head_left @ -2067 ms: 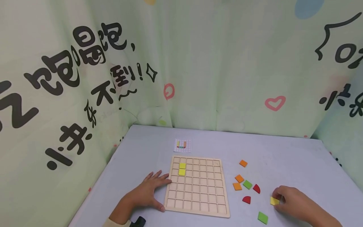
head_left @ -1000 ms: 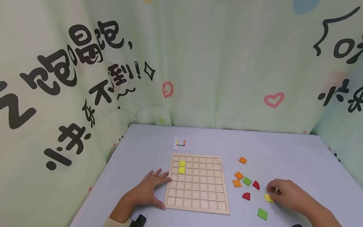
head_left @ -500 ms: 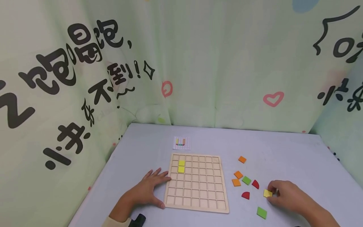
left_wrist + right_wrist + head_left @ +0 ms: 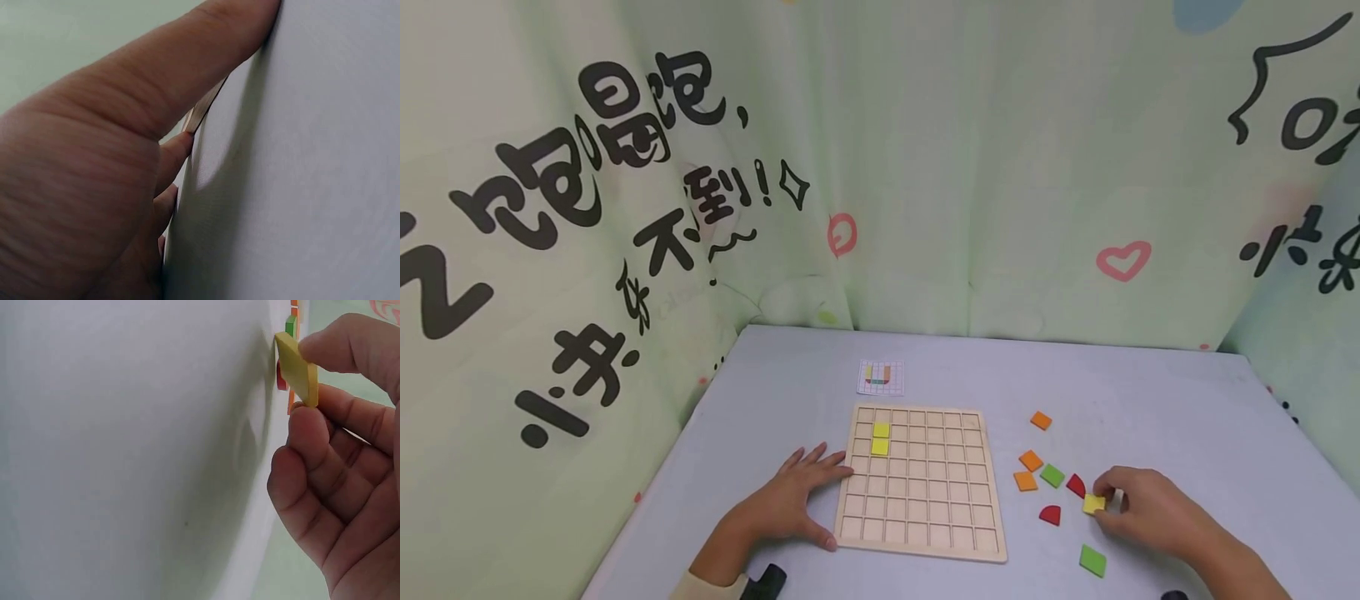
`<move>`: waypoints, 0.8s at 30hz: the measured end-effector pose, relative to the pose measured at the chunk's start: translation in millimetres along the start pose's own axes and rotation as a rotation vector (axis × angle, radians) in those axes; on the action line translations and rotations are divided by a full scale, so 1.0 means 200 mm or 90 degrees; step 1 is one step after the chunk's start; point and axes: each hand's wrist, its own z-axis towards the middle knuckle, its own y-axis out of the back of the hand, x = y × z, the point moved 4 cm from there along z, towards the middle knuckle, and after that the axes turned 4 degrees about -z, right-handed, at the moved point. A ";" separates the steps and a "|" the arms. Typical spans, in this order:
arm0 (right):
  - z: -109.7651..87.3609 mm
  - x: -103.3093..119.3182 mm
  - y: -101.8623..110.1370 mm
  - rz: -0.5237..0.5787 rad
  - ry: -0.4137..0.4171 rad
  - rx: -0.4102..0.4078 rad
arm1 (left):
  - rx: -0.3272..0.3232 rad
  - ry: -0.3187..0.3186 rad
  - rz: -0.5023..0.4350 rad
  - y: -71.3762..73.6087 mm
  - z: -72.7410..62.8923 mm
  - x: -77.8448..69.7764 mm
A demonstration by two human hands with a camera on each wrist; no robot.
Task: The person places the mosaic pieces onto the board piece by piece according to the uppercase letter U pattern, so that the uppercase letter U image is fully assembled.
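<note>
Between thumb and fingers, my right hand [image 4: 1150,510] pinches a yellow square tile [image 4: 1093,504], close beside a red quarter-round tile [image 4: 1076,485]. The right wrist view shows the yellow tile [image 4: 298,370] tilted, its edge near the tabletop. My left hand [image 4: 790,504] lies spread on the table, fingertips and thumb against the left edge of a wooden grid board [image 4: 919,483]. Two yellow squares [image 4: 881,438] sit one below the other in the board's upper-left cells. In the left wrist view, the fingers [image 4: 172,164] are straight and touch the board's side.
Right of the board lie several orange squares [image 4: 1032,460], two green pieces [image 4: 1093,561] and another red quarter-round [image 4: 1050,515]. Behind the board is a small card [image 4: 881,377] printed with a coloured U shape. A printed curtain [image 4: 970,167] encloses the white table [image 4: 805,375].
My right hand has moved left with the yellow tile, first sliding it over the table, now lifting it in a pinch near the red pieces. The left hand stays at the board.
</note>
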 end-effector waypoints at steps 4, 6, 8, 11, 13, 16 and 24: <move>0.01 0.01 0.00 -0.019 0.029 -0.007 | 0.002 0.001 0.002 0.00 0.00 0.00; 0.01 0.01 -0.01 -0.039 0.034 0.001 | 0.003 0.002 0.002 0.00 0.00 0.00; 0.02 0.02 -0.01 -0.065 0.039 0.009 | 0.004 0.001 0.000 0.01 0.00 -0.01; 0.02 0.04 0.00 -0.099 0.047 0.018 | 0.002 0.002 0.004 0.01 0.00 -0.01; 0.02 0.05 0.00 -0.107 0.048 0.023 | 0.002 0.002 0.006 0.01 0.00 -0.01; 0.02 0.07 0.00 -0.109 0.051 0.028 | 0.003 0.002 0.004 0.01 0.00 -0.01; 0.02 0.12 0.01 -0.086 0.062 0.007 | 0.004 0.005 0.001 0.01 0.00 -0.01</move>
